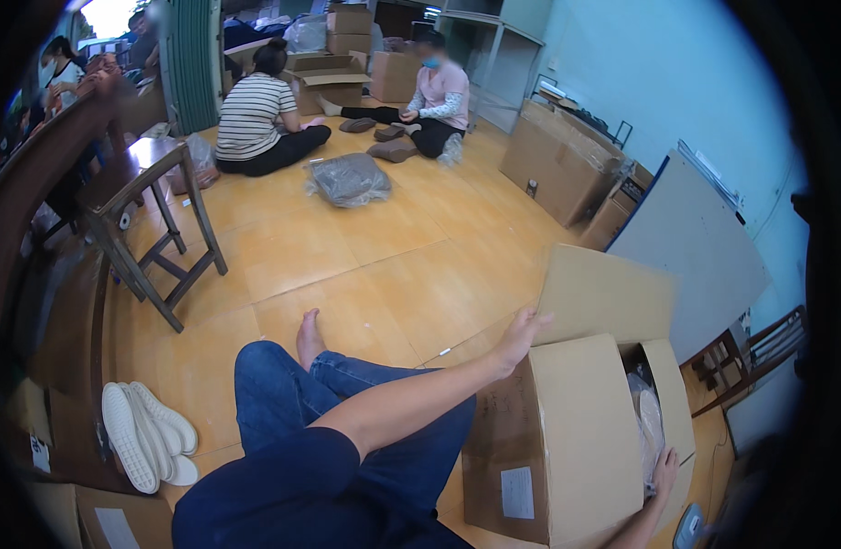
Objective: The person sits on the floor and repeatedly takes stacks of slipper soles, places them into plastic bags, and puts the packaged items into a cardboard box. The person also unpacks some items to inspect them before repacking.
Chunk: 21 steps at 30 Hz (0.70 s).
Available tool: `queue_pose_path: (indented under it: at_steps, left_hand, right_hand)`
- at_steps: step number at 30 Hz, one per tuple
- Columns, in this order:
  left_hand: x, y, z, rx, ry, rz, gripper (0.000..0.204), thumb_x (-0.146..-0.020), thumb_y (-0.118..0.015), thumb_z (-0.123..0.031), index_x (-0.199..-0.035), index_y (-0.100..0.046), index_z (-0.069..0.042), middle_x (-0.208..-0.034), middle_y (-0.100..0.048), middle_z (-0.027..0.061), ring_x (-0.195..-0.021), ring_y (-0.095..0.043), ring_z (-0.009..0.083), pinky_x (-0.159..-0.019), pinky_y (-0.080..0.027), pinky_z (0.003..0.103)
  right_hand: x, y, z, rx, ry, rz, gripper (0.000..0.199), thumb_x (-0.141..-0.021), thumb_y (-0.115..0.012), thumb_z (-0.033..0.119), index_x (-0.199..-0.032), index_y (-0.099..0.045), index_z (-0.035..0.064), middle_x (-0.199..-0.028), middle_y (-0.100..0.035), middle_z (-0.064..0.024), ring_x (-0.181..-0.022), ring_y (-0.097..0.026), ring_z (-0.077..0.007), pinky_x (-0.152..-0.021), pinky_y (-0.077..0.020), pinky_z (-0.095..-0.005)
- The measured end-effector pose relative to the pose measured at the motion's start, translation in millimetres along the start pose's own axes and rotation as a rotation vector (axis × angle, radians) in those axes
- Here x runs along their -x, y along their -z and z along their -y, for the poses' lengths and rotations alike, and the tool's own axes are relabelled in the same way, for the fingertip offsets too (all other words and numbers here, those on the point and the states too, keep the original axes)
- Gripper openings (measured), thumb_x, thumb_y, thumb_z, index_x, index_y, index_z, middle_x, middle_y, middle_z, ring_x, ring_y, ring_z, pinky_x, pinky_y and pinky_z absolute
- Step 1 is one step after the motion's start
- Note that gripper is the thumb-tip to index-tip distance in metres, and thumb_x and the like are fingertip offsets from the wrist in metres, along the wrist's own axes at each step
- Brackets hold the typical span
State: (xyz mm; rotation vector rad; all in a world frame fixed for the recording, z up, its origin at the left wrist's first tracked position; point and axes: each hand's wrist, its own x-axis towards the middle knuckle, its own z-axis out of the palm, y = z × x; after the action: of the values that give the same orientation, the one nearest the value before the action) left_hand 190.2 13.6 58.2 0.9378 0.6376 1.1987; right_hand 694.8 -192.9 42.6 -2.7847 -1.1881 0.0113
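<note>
A large cardboard box (585, 421) stands on the floor at my right side with its top partly open. My left hand (519, 340) is stretched across to its far raised flap (608, 291), fingers extended and at the flap's left edge. My right hand (665, 472) rests at the opening by the right flap (669, 393), its fingers loosely stretched and nothing seen in them. Inside the gap lies something pale wrapped in clear plastic (647, 416); the box's sides hide most of it.
White shoe soles (150, 435) are stacked at my left, near a wooden stool frame (160, 220). Ahead lies a plastic-wrapped bundle (350, 178). Two people sit on the floor beyond it. Cartons (562, 160) and a leaning grey board (685, 247) stand along the right wall.
</note>
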Motion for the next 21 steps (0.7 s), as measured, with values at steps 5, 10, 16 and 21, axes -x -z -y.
queue_pose_path:
  at_steps: [5,10,16,21]
  left_hand:
    - [12.7,-24.3,-12.8,-0.281,-0.327,0.353,0.041,-0.097,-0.053,-0.039,-0.117,-0.062,-0.004,-0.111,-0.059,0.0069,-0.111,-0.054,0.0167,-0.100,-0.037,0.030]
    - [73.2,-15.7,14.6,-1.225,-0.708,0.642,0.054,-0.088,-0.061,-0.049,-0.122,-0.061,-0.008,-0.120,-0.060,0.0126,-0.123,-0.050,0.0290,-0.111,-0.027,0.049]
    - [67.0,-12.3,52.2,-1.255,-0.789,0.515,0.058,-0.084,-0.062,-0.050,-0.123,-0.060,-0.007,-0.135,-0.053,0.0135,-0.134,-0.040,0.0335,-0.115,-0.015,0.056]
    - [66.7,-10.7,51.9,-1.231,-0.793,0.512,0.058,-0.088,-0.058,-0.051,-0.126,-0.058,-0.007,-0.136,-0.051,0.0137,-0.135,-0.038,0.0318,-0.116,-0.013,0.055]
  right_hand:
    - [-8.1,-24.3,-20.8,-0.466,0.084,-0.131,0.069,-0.102,-0.030,0.049,-0.143,-0.038,-0.0053,-0.151,-0.034,-0.0210,-0.143,-0.028,-0.0317,-0.117,-0.0195,-0.0377]
    - [-19.7,-41.3,-28.2,-0.687,0.025,-0.192,0.063,-0.101,-0.036,0.044,-0.139,-0.044,-0.0054,-0.148,-0.039,-0.0216,-0.138,-0.036,-0.0286,-0.115,-0.0243,-0.0379]
    - [37.3,-35.9,-81.1,-0.714,-0.253,-0.509,0.059,-0.101,-0.036,0.042,-0.139,-0.044,-0.0028,-0.146,-0.042,-0.0203,-0.137,-0.037,-0.0300,-0.114,-0.0259,-0.0375]
    - [174.2,-35.7,-90.1,-1.110,-0.771,0.202,0.075,-0.099,-0.032,0.058,-0.144,-0.037,-0.0009,-0.147,-0.042,-0.0167,-0.138,-0.036,-0.0300,-0.110,-0.0341,-0.0399]
